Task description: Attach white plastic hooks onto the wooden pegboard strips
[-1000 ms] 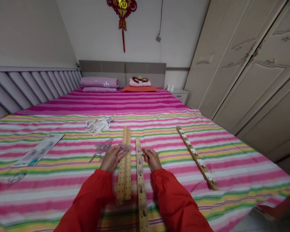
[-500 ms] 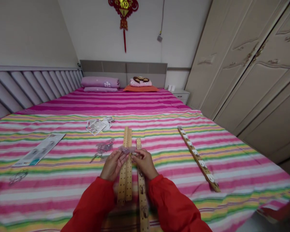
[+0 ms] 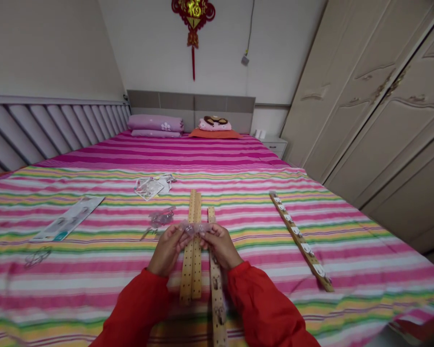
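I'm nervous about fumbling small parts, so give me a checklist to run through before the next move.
1. Left hand has hold of the plastic: ok.
2. Right hand is on it too: ok.
3. Paired bars lie side by side: ok.
4. Middle bar is in full view: not ok, the right hand covers part of it.
5. Right bar is apart from both hands: ok.
6. The plastic's contents are identifiable: cannot tell, too small.

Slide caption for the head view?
Left hand and right hand hold clear plastic packaging over perforated wooden strips on striped bedding.
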The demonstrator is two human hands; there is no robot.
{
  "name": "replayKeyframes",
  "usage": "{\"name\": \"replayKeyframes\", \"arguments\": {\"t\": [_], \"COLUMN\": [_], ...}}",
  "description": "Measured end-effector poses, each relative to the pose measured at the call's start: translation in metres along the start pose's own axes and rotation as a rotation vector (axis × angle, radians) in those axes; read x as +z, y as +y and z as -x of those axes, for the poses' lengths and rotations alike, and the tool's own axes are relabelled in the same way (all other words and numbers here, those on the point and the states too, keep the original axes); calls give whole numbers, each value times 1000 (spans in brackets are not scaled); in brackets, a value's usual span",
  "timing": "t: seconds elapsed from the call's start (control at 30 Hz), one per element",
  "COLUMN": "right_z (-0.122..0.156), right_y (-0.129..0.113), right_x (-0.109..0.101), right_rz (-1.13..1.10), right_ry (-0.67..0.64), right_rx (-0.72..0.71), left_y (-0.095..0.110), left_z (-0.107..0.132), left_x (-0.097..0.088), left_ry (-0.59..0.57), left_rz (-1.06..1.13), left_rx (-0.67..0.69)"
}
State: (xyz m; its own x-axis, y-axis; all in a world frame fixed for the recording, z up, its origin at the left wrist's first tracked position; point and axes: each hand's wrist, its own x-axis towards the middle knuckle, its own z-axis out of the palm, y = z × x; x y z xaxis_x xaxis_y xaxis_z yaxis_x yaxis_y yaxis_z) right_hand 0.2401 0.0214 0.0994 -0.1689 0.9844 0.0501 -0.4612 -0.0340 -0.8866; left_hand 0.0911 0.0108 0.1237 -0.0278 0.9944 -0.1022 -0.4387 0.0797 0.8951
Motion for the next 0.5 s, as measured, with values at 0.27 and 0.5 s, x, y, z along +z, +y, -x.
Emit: {"name": "replayKeyframes", "arguments": {"t": [0.27,0.5], "right_z": [4,5], "right_y": [-14,-18], "right_x": [-12,-19], "right_rz": [-14,140], "right_ry": [48,66], "right_rx": [-25,-81], "left_y": [15,23], "left_z": [-13,-25], "left_x": [-32,-51], "left_ry": [126,290], "left_rz": [-505,-886], "left_rx": [240,490]}}
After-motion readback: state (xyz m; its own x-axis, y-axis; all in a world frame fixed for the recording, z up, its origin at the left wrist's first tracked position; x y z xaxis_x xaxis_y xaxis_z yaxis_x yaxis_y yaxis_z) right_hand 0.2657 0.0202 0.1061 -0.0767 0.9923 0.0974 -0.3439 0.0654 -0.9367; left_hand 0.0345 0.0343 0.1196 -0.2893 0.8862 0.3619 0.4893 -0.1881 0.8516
